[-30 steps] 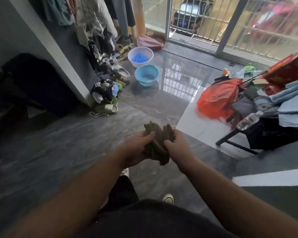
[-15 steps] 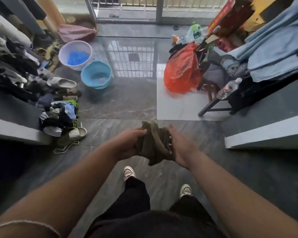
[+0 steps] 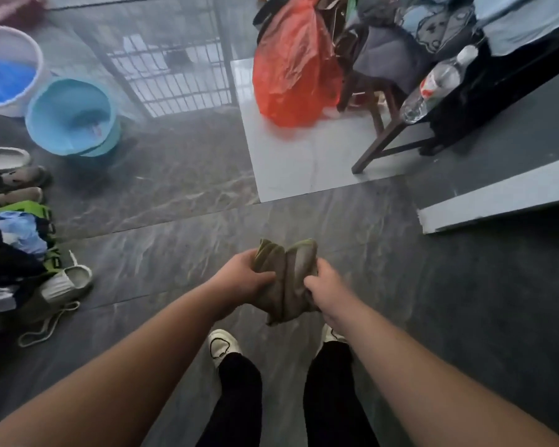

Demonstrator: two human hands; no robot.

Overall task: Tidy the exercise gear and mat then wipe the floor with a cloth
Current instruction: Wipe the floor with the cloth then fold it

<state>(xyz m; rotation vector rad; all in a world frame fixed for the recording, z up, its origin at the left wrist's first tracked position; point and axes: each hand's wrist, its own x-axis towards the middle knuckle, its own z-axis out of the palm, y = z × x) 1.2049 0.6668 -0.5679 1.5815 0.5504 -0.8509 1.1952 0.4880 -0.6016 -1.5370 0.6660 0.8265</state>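
An olive-green cloth (image 3: 284, 279), bunched into two folds, hangs in front of me above the dark marbled floor (image 3: 181, 250). My left hand (image 3: 239, 279) grips its left side and my right hand (image 3: 325, 290) grips its right side, both closed on the fabric. My two white shoes (image 3: 221, 345) stand on the floor just below the cloth. No exercise gear or mat shows in this view.
A light blue bucket (image 3: 73, 116) and a white basin (image 3: 10, 71) stand at the far left. Shoes and clothes (image 3: 20, 253) pile along the left edge. An orange plastic bag (image 3: 292, 64), a dark wooden stool (image 3: 384, 124) and a water bottle (image 3: 436, 85) crowd the far right.
My view has tilted down and moved forward toward the floor. Both hands keep hold of the cloth, which is now gathered into two tighter folds.
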